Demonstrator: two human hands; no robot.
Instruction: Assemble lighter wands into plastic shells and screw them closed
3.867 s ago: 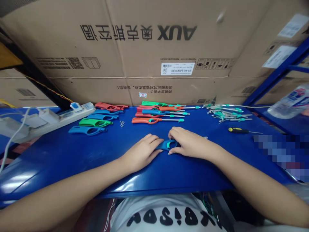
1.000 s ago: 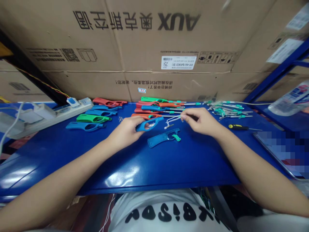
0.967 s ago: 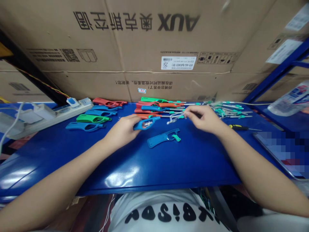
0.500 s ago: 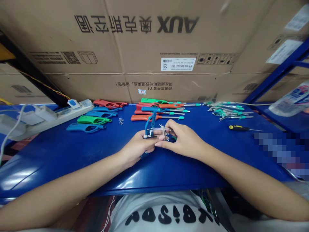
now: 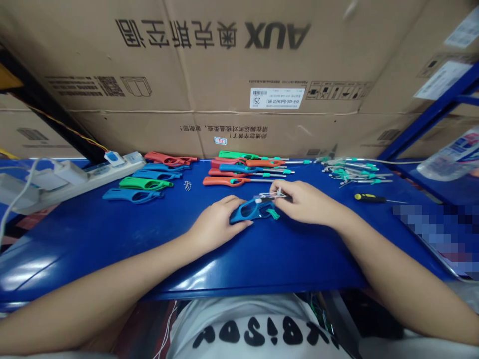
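- Left hand [image 5: 215, 222]: fingers and thumb clamped on the near-left end of a blue handle [image 5: 243, 214], one on each side of it.
- Blue handle: located between the two hands, its narrow end pointing toward the right hand; whether it is one half or two overlapping halves cannot be told.
- Green trigger [image 5: 274, 214]: at the far end of the blue handle from the left grip, just below the right fingertips.
- Right hand [image 5: 305, 202]: thumb and fingers pinched together on white wires [image 5: 266, 194], with a dark piece partly hidden in the same grip.
- White wires: reaching leftward from the right grip, over the upper edge of the blue handle; contact between them cannot be told.
- Lighters [image 5: 223, 182]: a group in orange, red, blue and green, with metal tubes, lying beyond both grips.
- Screws [image 5: 187, 186]: a small heap beyond the left hand and to its left.
- Spare handles [image 5: 140, 184]: a row in red, blue and green, farther left of the left grip, beside a power strip [image 5: 101, 173].
- Metal tubes with green pieces [image 5: 354, 172]: a pile beyond the right hand, to its right.
- Screwdriver [image 5: 369, 198]: right of the right hand, on the blue table [image 5: 269, 267].
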